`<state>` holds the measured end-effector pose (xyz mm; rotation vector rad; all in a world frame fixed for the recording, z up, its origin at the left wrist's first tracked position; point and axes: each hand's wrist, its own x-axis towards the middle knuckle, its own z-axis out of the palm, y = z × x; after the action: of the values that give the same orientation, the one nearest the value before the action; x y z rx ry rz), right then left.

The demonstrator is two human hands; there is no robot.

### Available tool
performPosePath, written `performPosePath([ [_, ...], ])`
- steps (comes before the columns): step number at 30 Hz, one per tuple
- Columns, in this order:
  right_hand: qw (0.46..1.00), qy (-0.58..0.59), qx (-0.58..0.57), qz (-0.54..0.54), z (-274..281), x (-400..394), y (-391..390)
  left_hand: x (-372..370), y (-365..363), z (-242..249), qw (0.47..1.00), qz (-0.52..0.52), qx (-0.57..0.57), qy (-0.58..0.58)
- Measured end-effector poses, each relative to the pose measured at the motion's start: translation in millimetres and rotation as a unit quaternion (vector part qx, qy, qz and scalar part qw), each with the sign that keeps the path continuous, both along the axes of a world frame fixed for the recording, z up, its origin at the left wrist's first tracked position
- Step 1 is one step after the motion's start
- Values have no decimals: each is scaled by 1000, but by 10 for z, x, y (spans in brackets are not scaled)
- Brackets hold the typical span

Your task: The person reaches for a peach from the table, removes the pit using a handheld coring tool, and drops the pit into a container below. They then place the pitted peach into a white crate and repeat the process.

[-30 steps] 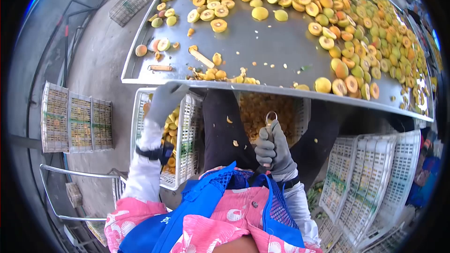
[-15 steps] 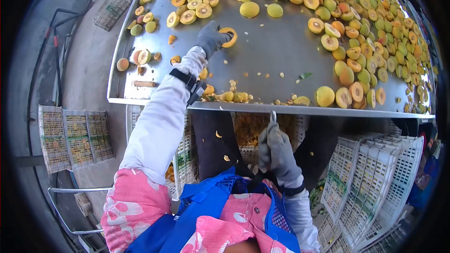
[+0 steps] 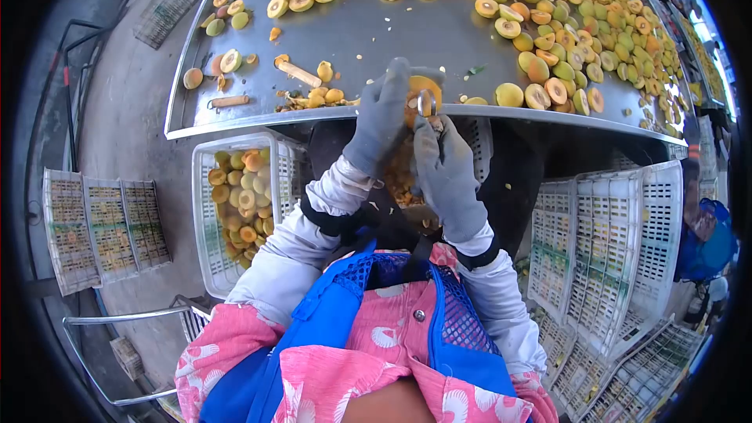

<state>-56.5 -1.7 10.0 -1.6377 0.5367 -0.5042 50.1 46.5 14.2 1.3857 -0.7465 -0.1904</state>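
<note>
My left hand (image 3: 377,121), in a grey glove, is closed around a yellow peach half (image 3: 429,86) just at the table's front edge. My right hand (image 3: 450,176), gloved too, grips a pitting tool; its metal loop (image 3: 426,102) is up against the cut face of the peach half. Most of the tool's handle is hidden in the fingers. To the left of my hands, a wooden-handled tool (image 3: 299,72) and another short wooden-handled tool (image 3: 229,101) lie on the metal table (image 3: 345,39), among small fruit scraps.
Many peach halves (image 3: 576,47) cover the table's far and right side. A white crate (image 3: 202,211) with peach halves stands below on the left. Stacked white crates (image 3: 603,251) stand at the right, others (image 3: 102,227) at the left. A person in blue (image 3: 709,239) is at the far right.
My left hand has come back from the table with the peach half to meet my right hand. The tool's loop has risen to the fruit. The view has shifted, showing the left crate.
</note>
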Motion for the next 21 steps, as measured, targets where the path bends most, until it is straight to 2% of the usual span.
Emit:
performPosePath([
  [1, 1000, -5, -3, 0, -1, -64, 32, -130, 14, 116, 989, 7, -60, 136],
  [2, 998, -2, -59, -12, -13, -85, 35, -162, 6, 125, 989, 7, -62, 133],
  [3, 993, 1, -115, -24, -24, -106, 38, -187, 0, 118, 982, 23, -56, 181],
  [4, 993, -1, -116, -24, -39, -128, 45, -207, 1, 101, 971, 40, -50, 230],
  [7, 994, -17, -105, -12, -34, -200, 99, -235, 19, 26, 975, 19, -49, 214],
  [9, 993, 16, 119, 17, 52, -263, 153, -274, 34, 29, 980, 33, -26, 193],
  [10, 993, 15, 119, 17, 141, -280, 144, -290, 36, 34, 984, 46, -3, 173],
  [11, 973, 50, 222, 30, 255, -294, 129, -301, 48, 103, 984, 47, -3, 173],
  [12, 941, 85, 324, 43, 312, -308, 124, -312, 75, 200, 983, 43, 72, 163],
  [13, 941, 85, 324, 44, 288, -305, 119, -318, 88, 263, 977, 40, 145, 150],
  [14, 943, 70, 323, 41, 233, -288, 107, -314, 85, 232, 977, 43, 144, 149],
  [16, 943, 53, 325, 37, 150, -288, 116, -311, 95, 148, 991, 12, 49, 121],
  [17, 950, 39, 307, 47, 119, -308, 133, -328, 94, 137, 992, 12, 51, 118],
  [19, 955, 28, 292, 54, 18, -325, 176, -404, 99, 108, 990, 12, -24, 138],
  [20, 966, 6, 254, 50, -46, -331, 199, -422, 113, 85, 990, 13, -23, 141],
  [21, 975, -16, 216, 46, -84, -345, 207, -429, 135, 59, 994, 41, 55, 82],
])
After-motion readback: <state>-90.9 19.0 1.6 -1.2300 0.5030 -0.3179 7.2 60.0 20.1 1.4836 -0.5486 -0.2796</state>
